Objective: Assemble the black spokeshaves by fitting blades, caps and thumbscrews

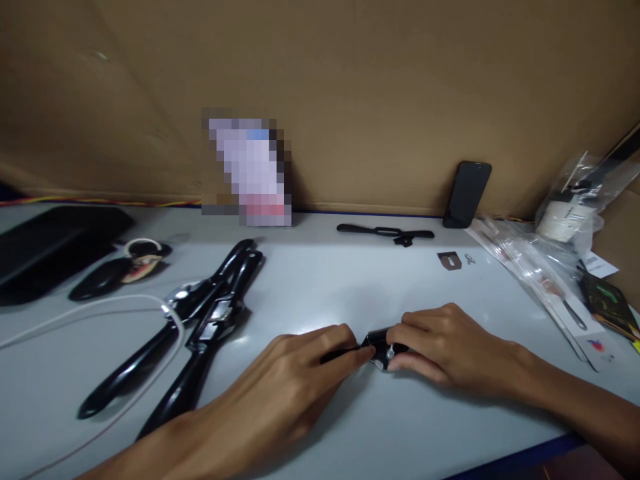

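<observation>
A black metal tool with two handles lies low over the tabletop between my hands. My left hand is wrapped round its left handle, the index finger reaching to the middle part. My right hand pinches at the middle and right side, close to a small silver screw. Much of the tool is hidden under my fingers. Beyond my hands lie a thin black handled piece, a small black part, a flat metal blade and small silver screws.
Two glossy black tools lie at the left under a white cable, near keys and a black case. A phone leans on the cardboard wall. Plastic packages lie at right.
</observation>
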`<move>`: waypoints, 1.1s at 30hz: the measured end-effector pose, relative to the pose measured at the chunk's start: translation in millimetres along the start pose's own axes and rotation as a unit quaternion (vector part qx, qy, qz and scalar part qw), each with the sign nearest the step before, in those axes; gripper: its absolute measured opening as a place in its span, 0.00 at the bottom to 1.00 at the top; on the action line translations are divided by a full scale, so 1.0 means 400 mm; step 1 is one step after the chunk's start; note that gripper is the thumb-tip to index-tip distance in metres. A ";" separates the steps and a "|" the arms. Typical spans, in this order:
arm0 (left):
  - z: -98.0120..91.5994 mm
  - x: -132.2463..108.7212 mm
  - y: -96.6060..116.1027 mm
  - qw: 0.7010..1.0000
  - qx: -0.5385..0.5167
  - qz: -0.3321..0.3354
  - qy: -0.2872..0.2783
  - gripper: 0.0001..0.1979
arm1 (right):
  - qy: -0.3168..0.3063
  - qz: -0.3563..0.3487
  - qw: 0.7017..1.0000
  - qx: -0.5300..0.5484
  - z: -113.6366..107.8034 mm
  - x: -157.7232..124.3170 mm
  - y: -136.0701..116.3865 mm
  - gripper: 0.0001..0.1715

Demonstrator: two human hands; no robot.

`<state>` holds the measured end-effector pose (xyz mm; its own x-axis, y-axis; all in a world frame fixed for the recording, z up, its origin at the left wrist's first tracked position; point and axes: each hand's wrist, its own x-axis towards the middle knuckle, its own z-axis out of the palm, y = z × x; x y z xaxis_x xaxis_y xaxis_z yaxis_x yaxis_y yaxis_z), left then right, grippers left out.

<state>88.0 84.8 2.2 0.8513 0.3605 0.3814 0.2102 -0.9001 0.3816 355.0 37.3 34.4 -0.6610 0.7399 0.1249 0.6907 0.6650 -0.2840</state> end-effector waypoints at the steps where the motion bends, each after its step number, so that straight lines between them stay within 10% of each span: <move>1: 0.001 -0.001 -0.001 1.000 0.000 -0.001 0.002 0.23 | 0.006 0.001 1.000 -0.011 0.003 0.001 -0.003 0.14; 18: 0.003 0.005 -0.018 1.000 0.018 0.000 0.023 0.21 | 0.022 0.096 0.993 -0.071 0.047 0.021 -0.077 0.13; 26: -0.001 0.014 -0.006 0.996 0.074 0.007 0.038 0.16 | 0.248 0.202 0.947 -0.038 -0.053 0.008 0.052 0.22; 33: -0.007 0.016 0.014 0.991 0.125 0.003 0.043 0.17 | 0.242 0.218 0.942 -0.085 -0.060 -0.003 0.119 0.20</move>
<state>93.3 82.7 9.1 0.8111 0.3654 0.4567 0.3270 -0.9307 0.1638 395.7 70.3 43.5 -0.1211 0.8790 0.4612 0.9296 0.2633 -0.2578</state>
